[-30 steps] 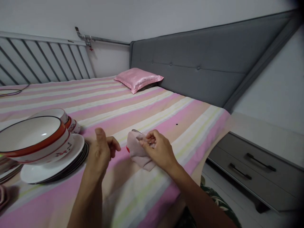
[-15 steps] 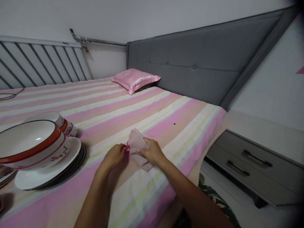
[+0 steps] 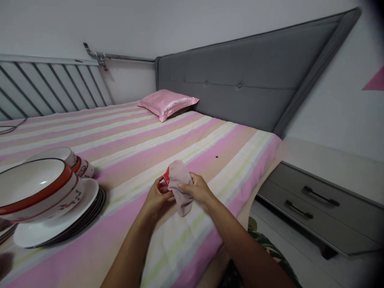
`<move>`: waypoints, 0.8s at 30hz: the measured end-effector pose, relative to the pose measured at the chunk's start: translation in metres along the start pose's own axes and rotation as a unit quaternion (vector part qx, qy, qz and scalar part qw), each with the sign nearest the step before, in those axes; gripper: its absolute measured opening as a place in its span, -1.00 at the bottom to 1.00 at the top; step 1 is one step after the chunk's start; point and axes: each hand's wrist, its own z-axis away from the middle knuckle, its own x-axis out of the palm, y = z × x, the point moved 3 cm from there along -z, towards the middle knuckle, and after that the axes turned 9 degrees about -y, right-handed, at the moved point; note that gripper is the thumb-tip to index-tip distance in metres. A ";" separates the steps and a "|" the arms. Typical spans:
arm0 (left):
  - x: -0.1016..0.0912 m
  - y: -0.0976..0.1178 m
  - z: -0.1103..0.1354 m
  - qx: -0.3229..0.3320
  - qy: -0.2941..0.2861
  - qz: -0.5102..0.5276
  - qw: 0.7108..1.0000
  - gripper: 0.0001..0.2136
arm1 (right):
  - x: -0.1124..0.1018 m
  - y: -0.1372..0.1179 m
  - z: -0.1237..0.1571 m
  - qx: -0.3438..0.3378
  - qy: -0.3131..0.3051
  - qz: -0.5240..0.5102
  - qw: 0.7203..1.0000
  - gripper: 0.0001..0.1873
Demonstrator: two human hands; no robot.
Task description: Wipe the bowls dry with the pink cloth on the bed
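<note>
My left hand (image 3: 156, 197) grips a small glossy red object (image 3: 166, 176). Most of that object is covered, and its kind cannot be made out. In my right hand (image 3: 198, 189) is a pale pink cloth (image 3: 181, 182), gripped with the thumb on top and draped over the red object. The cloth's lower end hangs down just over the striped bed cover (image 3: 168, 264).
At left a large red-rimmed bowl (image 3: 67, 198) rests on stacked plates (image 3: 90, 200), with smaller bowls (image 3: 85, 168) behind. A pink pillow (image 3: 166, 103) lies by the grey headboard (image 3: 228, 80). A grey drawer cabinet (image 3: 324, 212) stands right of the bed.
My left hand has moved right and now grips the red object, more of which shows beside the cloth. The cloth has shifted slightly right and its lower end hangs down more.
</note>
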 end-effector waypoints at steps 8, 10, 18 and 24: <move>0.002 -0.007 -0.008 0.074 0.002 -0.108 0.991 -0.29 | -0.009 -0.003 0.006 -0.028 0.002 0.016 0.999 -0.50; 0.001 -0.008 -0.008 0.102 0.000 -0.150 0.983 -0.31 | -0.011 -0.003 0.006 -0.036 0.007 0.007 0.999 -0.49; 0.002 0.002 0.000 0.259 -0.006 -0.352 0.899 -0.37 | -0.014 -0.005 0.007 -0.025 0.014 -0.035 0.999 -0.43; 0.004 0.012 0.007 0.299 -0.015 -0.492 0.817 -0.40 | -0.012 -0.008 0.009 -0.014 0.019 -0.061 0.998 -0.39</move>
